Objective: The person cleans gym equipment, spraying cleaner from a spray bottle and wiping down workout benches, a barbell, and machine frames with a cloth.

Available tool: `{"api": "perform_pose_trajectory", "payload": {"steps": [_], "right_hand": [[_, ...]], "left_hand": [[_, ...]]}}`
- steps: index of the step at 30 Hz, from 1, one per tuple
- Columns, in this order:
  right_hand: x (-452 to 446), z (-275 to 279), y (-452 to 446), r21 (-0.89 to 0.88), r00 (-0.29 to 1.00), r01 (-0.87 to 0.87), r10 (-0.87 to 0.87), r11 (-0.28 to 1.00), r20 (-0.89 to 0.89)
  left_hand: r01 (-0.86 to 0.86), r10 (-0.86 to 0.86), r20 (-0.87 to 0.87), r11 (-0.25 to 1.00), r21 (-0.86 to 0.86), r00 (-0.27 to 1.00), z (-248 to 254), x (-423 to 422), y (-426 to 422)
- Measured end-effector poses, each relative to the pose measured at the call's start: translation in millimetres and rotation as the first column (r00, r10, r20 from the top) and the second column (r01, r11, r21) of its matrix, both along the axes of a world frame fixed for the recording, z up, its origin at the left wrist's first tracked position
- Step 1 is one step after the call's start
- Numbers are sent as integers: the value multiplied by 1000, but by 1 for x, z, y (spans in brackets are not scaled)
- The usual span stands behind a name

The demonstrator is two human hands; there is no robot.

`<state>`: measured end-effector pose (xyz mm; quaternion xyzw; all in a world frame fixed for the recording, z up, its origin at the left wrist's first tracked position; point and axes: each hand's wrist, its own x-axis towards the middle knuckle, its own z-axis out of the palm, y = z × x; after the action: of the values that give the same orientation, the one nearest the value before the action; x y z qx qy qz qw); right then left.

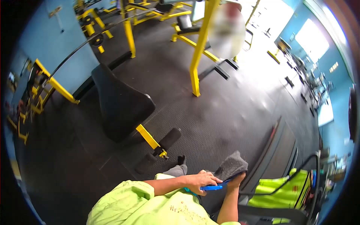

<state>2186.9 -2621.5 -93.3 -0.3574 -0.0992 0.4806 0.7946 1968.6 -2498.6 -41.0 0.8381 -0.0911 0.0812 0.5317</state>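
Observation:
My left hand [202, 182] reaches across from the left, its fingers curled around a slim bright blue object [212, 187] whose kind I cannot make out. Close beside it, on the right, my right hand [236, 180] is closed on the lower edge of a grey cloth [230, 165]. The cloth stands up above both hands, and the blue object's far end runs toward the right hand. Below them are my lime shirt [157, 206] and one grey trouser leg [177, 171].
A black padded bench [122, 101] with a yellow frame stands ahead on the left. To the right lies a treadmill [275, 150], with a lime garment [279, 191] near its rail. A yellow upright [198, 56] rises from the black floor. A blurred patch hides something behind it.

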Motion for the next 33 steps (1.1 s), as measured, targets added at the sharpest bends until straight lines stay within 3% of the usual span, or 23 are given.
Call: {"api": "perform_pose_trajectory", "payload": {"steps": [3,5,6,7,9,10,13,15,17,19,21,23,25,27,29,30,32,33], "right_hand": [[21,16,97,122,986,-149,137,981,98],[41,17,148,99,963,-234,217,967,159],[52,-1,161,110,948,-275,250,955,198],[55,2,190,144,928,-346,315,927,198],[61,13,248,205,872,-482,443,852,208],[67,6,258,206,879,-478,466,854,106],[70,8,310,264,839,-527,544,808,10],[79,6,358,314,784,-597,620,738,34],[96,-16,397,113,688,-702,711,703,-144],[91,-21,449,93,561,-809,810,580,-170],[99,-28,503,52,416,-901,893,430,-174],[87,-47,572,82,366,-913,891,399,-270],[50,-8,621,53,279,-953,932,299,-232],[14,16,666,-10,207,-978,957,209,-203],[-24,16,720,-194,140,-975,980,111,-141],[-49,10,746,-200,111,-976,984,82,-140],[-109,-5,792,7,-158,-987,946,-163,-284],[-142,-8,806,11,-175,-984,940,-180,-292]], "left_hand": [[-119,122,130,992,-29,984,-9,32,58],[-149,130,-98,962,-228,987,-6,50,105],[-202,175,-141,957,-207,974,7,53,130],[-277,265,-83,937,-212,961,12,53,152],[-427,403,-155,888,-173,902,30,49,198],[-464,439,-165,870,-169,883,27,48,210],[-685,682,-60,728,-29,728,20,41,259],[-766,744,-192,639,-75,640,13,27,287],[-860,856,-95,500,-103,509,-24,16,307],[-960,952,-123,276,-49,280,-44,6,319],[-986,977,-166,113,-121,132,-46,-1,333],[-984,979,-204,-64,-165,-29,-33,-2,348],[-946,899,-344,-315,-75,-272,-26,-3,349],[-898,867,-321,-430,-92,-382,-38,-3,350],[-819,840,-245,-533,-213,-484,-52,-11,355],[-784,823,-219,-567,-254,-524,-58,-15,358],[-689,737,-225,-675,-263,-637,-67,-29,364],[-677,724,-230,-690,-256,-650,-71,-39,370]]}}
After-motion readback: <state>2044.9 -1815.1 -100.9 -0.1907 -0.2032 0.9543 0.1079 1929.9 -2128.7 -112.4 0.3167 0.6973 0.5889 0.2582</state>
